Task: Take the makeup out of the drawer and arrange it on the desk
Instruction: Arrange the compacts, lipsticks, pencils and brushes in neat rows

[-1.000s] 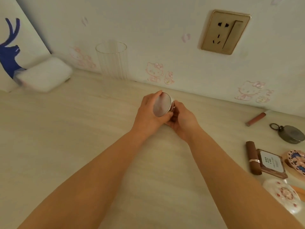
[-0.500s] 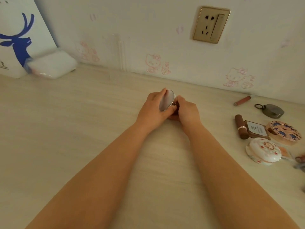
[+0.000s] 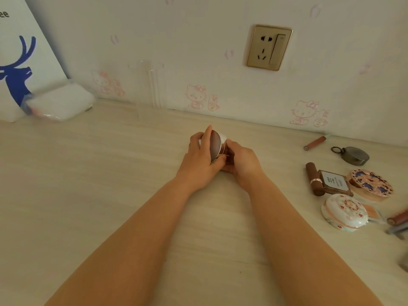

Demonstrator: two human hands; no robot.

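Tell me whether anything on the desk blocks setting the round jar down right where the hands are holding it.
Nothing visible does. Both hands grip the round jar over bare desk; the other makeup lies well off to the right.

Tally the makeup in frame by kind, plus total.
Round cases: 4, the jar held in both hands, grey tin, blue-patterned compact, white flowered compact
Tubes: 3
Flat rectangular cases: 2
Total: 9

Glossy metallic compact lid [image 3: 216, 145] (mirror-like), matt pale wood-grain desk [image 3: 88, 184]
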